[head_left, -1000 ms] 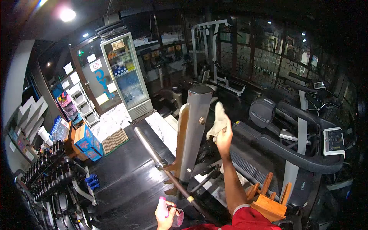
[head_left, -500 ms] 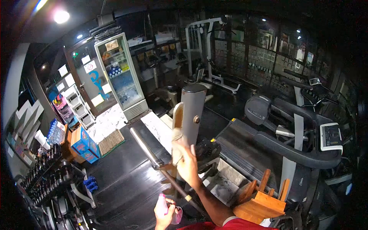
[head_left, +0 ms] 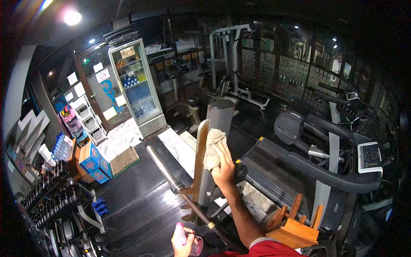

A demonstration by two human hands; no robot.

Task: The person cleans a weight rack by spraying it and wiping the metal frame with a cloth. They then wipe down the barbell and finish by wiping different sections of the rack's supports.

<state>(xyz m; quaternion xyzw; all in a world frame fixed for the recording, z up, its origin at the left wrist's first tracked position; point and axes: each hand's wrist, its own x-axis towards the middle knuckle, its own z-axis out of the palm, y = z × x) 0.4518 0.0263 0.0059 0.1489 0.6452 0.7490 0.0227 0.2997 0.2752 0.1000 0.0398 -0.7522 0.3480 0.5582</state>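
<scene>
My right hand (head_left: 224, 170) presses a pale, crumpled cloth (head_left: 215, 147) against the side of a grey machine upright (head_left: 220, 115). Just left of the cloth stands a tan-edged flat plate (head_left: 200, 160) with hooks lower down. A barbell (head_left: 162, 166) rests across the hooks, its shiny sleeve pointing up and left. Low in the view, my left hand (head_left: 183, 245) is wrapped round a pink spray bottle (head_left: 180, 231), near the barbell's shaft. The cloth partly hides the upright behind it.
A treadmill (head_left: 274, 171) stands to the right, with an orange wooden piece (head_left: 293, 233) nearer me. At left are a dumbbell rack (head_left: 47, 201), blue dumbbells (head_left: 100, 206) and a blue box (head_left: 94, 165). A glass-door fridge (head_left: 139, 85) stands behind.
My right hand has moved the cloth rightward and up, from the tan-edged plate onto the grey upright. My left hand keeps the spray bottle almost in place. The view has shifted slightly.
</scene>
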